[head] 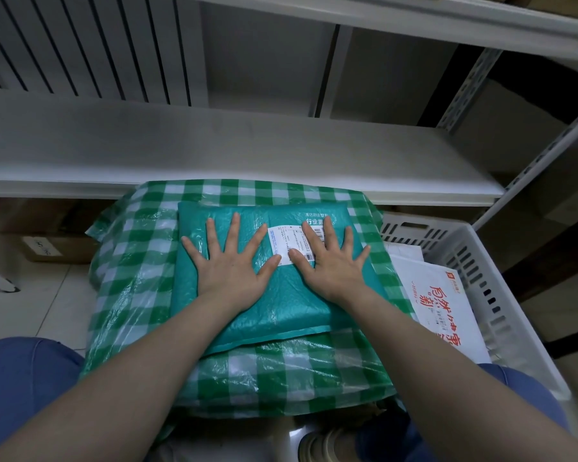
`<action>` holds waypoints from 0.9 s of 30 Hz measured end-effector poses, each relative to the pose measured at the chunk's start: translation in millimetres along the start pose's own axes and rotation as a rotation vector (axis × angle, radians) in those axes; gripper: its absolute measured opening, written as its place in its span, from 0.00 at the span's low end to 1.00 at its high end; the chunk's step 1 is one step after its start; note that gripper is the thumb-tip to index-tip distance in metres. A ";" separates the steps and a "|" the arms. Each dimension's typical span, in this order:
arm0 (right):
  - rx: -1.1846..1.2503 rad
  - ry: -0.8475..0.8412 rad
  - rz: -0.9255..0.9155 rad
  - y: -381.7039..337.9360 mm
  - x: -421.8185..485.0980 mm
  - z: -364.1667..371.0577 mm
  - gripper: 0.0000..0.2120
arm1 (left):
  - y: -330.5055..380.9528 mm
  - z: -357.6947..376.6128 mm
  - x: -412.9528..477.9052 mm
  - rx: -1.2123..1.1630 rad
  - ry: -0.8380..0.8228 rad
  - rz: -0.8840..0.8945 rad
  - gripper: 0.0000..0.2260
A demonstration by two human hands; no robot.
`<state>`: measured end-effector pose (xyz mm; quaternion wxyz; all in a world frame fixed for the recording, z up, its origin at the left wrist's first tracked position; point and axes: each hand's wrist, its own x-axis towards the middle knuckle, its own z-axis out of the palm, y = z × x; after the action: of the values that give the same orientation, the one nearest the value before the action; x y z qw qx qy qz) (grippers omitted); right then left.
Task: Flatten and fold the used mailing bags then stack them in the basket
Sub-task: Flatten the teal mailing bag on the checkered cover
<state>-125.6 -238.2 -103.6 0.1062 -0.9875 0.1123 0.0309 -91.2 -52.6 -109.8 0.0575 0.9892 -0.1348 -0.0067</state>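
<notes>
Both hands, left hand (229, 261) and right hand (331, 260), are spread flat on the green bag (281, 301), so I'd push outward to squeeze air out before folding.

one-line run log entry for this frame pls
phase: flattening | left hand: flat on green mailing bag | right hand: flat on bag, partly over label | basket: white bag inside
</notes>
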 end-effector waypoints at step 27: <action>-0.055 -0.015 -0.002 2.0 1.7 10.3 0.34 | -0.6 11.6 0.4 0.012 -0.023 0.000 0.32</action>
<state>-124.9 -238.2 -114.2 0.0798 -0.9899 0.1099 0.0411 -91.0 -53.3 -121.4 0.0502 0.9893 -0.1356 -0.0173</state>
